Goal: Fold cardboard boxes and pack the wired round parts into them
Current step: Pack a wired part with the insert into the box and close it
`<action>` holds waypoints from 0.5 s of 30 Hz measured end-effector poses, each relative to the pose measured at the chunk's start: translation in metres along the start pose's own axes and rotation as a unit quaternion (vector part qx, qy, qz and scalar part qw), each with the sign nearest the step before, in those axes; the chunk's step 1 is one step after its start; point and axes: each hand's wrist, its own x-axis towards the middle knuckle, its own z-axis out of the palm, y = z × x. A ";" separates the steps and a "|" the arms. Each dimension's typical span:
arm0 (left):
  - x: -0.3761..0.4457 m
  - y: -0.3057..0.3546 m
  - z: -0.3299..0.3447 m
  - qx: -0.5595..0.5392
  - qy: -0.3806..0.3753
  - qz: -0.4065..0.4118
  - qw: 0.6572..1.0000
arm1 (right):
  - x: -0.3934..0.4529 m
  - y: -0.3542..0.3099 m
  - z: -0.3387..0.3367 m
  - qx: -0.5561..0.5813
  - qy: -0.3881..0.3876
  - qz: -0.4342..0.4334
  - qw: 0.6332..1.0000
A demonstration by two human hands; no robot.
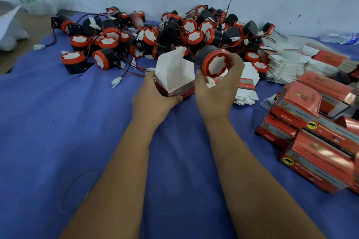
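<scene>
My left hand grips an erected red cardboard box from below, its white top flaps standing open. Right beside it, my right hand holds a round part, black-bodied with a red rim and white face, tilted toward the box's opening. Its white plug hangs under my palm. A big pile of the same wired round parts lies behind on the blue cloth.
Flat unfolded box blanks are stacked at the right, more lie under my right hand. Closed red boxes are heaped at the right edge. A water bottle lies far right. A rubber band rests on the blue cloth.
</scene>
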 end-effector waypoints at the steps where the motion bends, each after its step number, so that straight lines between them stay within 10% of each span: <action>1: -0.001 0.000 -0.001 -0.021 -0.013 0.003 1.000 | -0.005 -0.004 -0.002 0.007 -0.020 -0.022 1.000; 15: 0.002 -0.013 -0.020 -0.110 -0.192 0.043 0.974 | -0.023 -0.031 -0.022 -0.214 -0.256 -0.079 0.939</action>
